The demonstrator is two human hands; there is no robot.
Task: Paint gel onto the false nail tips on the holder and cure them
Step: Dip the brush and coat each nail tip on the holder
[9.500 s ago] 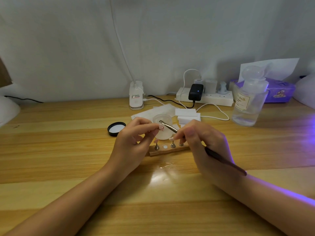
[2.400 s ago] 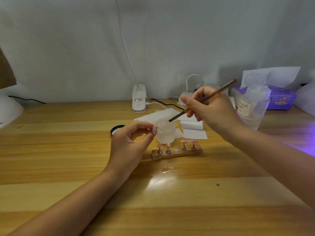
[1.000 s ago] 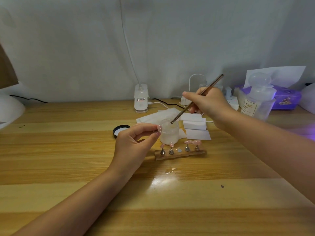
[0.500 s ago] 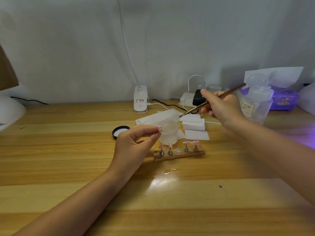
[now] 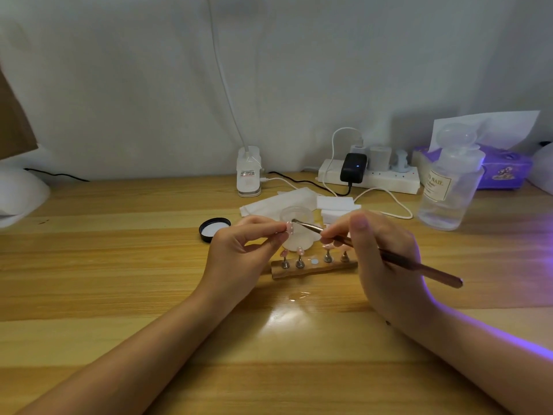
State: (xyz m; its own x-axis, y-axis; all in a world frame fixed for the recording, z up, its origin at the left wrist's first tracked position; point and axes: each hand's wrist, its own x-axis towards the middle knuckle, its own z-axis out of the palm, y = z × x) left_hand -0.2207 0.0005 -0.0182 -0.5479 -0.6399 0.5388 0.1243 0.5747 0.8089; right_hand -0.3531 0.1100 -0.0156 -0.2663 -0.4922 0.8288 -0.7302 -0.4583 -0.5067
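Pinching small pink false nail tip (image 5: 289, 227) in left hand (image 5: 239, 259), right hand (image 5: 380, 253) gripping slender brown metal brush (image 5: 389, 259), bristles touching tip, wooden nail holder (image 5: 314, 269) near, just below.

A white power strip (image 5: 371, 178) lies at the back of the wooden counter (image 5: 104, 265) against the wall, a black adapter (image 5: 353, 168) plugged into it. Right of it stands a clear pump bottle (image 5: 449, 187) labelled NAIL, in front of a purple tissue box (image 5: 502, 170). White wipes (image 5: 278, 203) and white blocks (image 5: 335, 203) lie mid-counter, and a white clip-on lamp base (image 5: 248, 172) stands behind them.
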